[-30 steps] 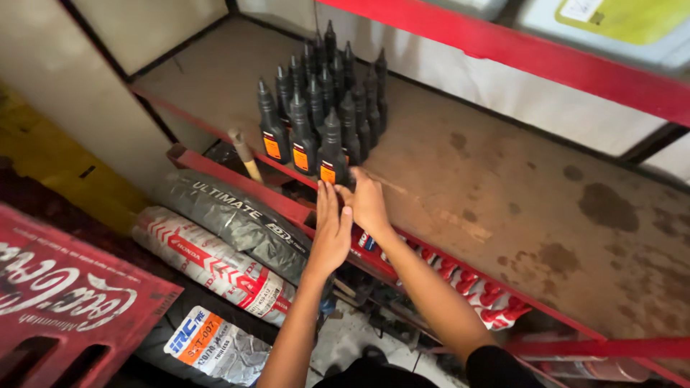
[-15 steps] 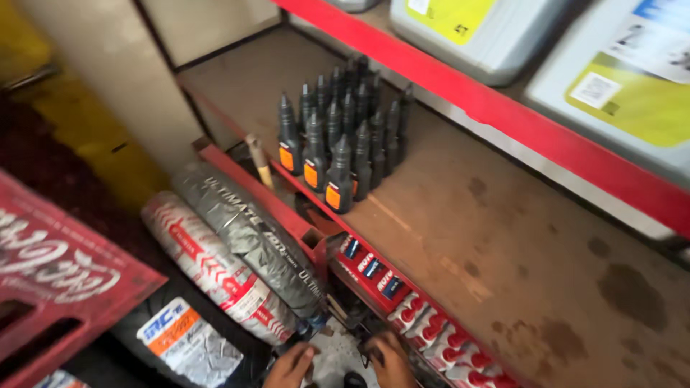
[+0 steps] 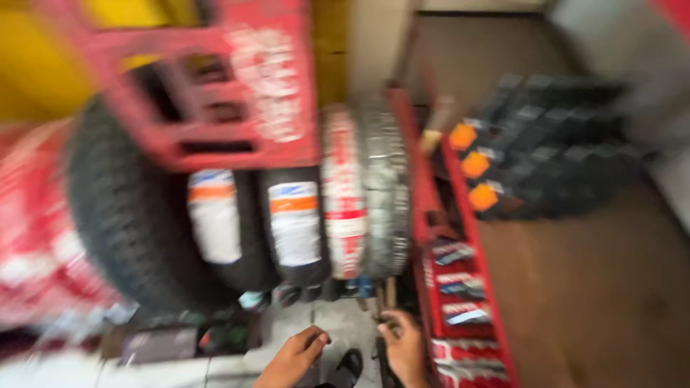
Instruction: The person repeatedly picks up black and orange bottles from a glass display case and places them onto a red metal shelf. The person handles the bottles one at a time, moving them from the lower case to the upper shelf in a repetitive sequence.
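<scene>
Heavy motion blur smears the whole view under even, moderately bright light, with soft shadows beneath the tyres [image 3: 287, 230].

Tyres [image 3: 129, 215]: matt black rubber with a rough knobbed tread; two are banded with paper labels [image 3: 293, 223], and two are wrapped in glossy printed film [image 3: 345, 194]. Crate [image 3: 215, 79]: red moulded plastic, dull finish. Shelf board [image 3: 596, 302]: brown, worn and matt, stained in patches; its edge rail [image 3: 460, 194] is finished in red paint. Bottles [image 3: 546, 144]: dark plastic with orange labels, finish lost in blur. Floor [image 3: 338, 330]: pale smooth tile.
</scene>
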